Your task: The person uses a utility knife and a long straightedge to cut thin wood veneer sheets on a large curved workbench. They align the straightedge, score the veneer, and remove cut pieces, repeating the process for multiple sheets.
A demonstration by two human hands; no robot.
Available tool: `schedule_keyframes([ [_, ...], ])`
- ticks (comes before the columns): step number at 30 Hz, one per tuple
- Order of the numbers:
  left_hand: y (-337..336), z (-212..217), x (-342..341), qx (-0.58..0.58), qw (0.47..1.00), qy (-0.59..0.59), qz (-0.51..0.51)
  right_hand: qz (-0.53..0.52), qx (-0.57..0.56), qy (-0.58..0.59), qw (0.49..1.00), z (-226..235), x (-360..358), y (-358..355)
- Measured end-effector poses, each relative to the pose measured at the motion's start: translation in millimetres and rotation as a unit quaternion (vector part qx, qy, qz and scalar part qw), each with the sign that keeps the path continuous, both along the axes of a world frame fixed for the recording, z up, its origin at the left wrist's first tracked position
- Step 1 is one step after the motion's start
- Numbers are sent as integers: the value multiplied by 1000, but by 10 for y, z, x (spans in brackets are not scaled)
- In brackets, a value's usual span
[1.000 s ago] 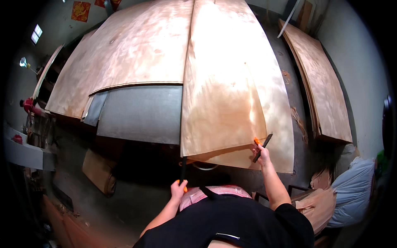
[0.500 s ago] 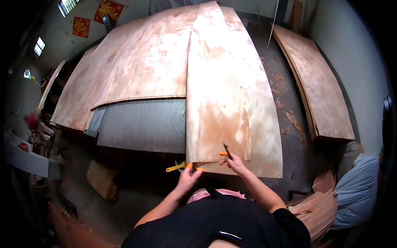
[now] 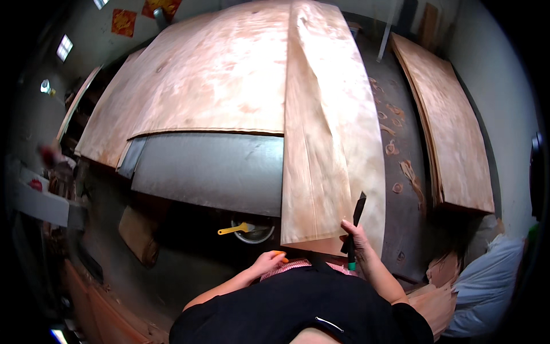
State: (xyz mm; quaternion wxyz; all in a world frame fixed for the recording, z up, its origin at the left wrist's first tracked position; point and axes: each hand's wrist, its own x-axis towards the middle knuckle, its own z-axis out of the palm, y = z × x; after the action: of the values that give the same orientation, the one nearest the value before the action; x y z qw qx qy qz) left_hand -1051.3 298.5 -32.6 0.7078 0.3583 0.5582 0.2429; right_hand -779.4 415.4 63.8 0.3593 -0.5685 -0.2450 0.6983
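Note:
My right hand is closed around a long black knife-like tool with a slanted tip and a green end. A second short dark piece shows beside those fingers. Just under the hand lies the near corner of a narrow, creased wood veneer sheet, on top of a wider pale sheet. My left hand rests close to my body, below the sheet's near edge. Its fingers are curled together with orange covers on the tips; whatever they may hold is hidden.
A large veneer stack overhangs a grey metal plate. Below the plate, a yellow-handled scraper lies across a round bowl. Another board stack stands right, with scraps on the floor. A blue-white plastic sheet lies lower right.
My right hand has moved right and nearer, and the green-ended tool now shows in it. My left hand has drawn back toward my body, away from the scraper. The view has shifted slightly.

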Motion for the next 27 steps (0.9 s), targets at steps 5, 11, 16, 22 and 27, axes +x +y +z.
schedule_keyframes([
  [5,192,-206,667,-178,973,-36,145,3,110,79,991,-153,1428,216],
  [11,579,-159,2100,-248,939,-75,227,-119,54,233,964,-186,3286,280],
  [16,911,-158,3240,-262,939,-114,193,-115,100,303,941,44,4564,233],
  [22,1628,-48,4459,-292,926,-111,213,-162,144,182,959,-90,5736,324],
  [27,2470,-363,5569,-293,928,-91,214,-225,136,58,963,59,6599,803],
])
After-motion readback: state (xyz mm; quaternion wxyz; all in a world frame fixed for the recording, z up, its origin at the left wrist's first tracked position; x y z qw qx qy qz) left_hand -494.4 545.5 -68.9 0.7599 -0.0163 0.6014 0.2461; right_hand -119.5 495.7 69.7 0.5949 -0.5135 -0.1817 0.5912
